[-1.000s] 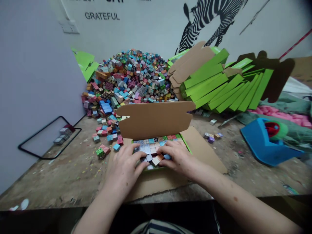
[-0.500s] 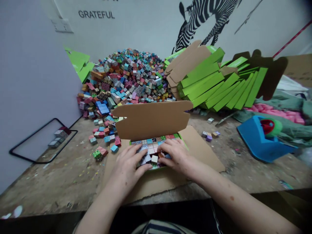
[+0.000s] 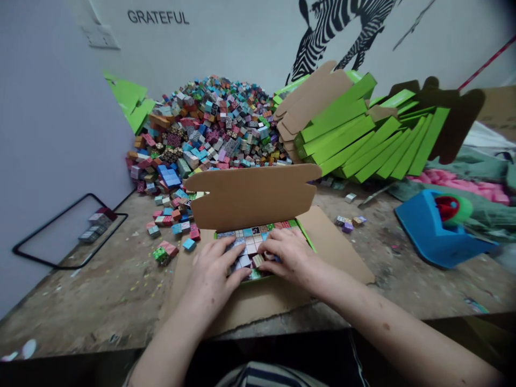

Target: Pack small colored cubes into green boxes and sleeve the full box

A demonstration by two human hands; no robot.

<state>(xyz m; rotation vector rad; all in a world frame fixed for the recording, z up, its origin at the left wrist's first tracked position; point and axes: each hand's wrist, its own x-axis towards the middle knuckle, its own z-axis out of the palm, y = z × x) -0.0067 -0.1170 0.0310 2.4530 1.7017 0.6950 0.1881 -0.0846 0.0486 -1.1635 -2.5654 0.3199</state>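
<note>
An open cardboard box (image 3: 308, 237) with a green edge lies in front of me, its brown lid (image 3: 253, 196) standing up at the back. Rows of small patterned cubes (image 3: 250, 244) fill much of it. My left hand (image 3: 215, 269) rests over the box's left side, fingers spread across the cubes and thumb apart near the front edge. On the right side, my right hand (image 3: 288, 255) has its fingers and thumb bent round a small pale cube (image 3: 258, 261), which sits tilted above the others. The cubes under both palms are hidden.
A flat cardboard sheet (image 3: 338, 252) lies under the box. Behind rises a big heap of cubes (image 3: 217, 123), with green boxes (image 3: 363, 145) stacked to its right. A blue dustpan-like scoop (image 3: 427, 231) stands right; a black wire frame (image 3: 72, 231) lies left.
My right fingertips have shifted slightly left onto the pale cube, which now sits tilted. A brown cube seen at those fingers before is now mostly hidden. My left hand stays nearly still.
</note>
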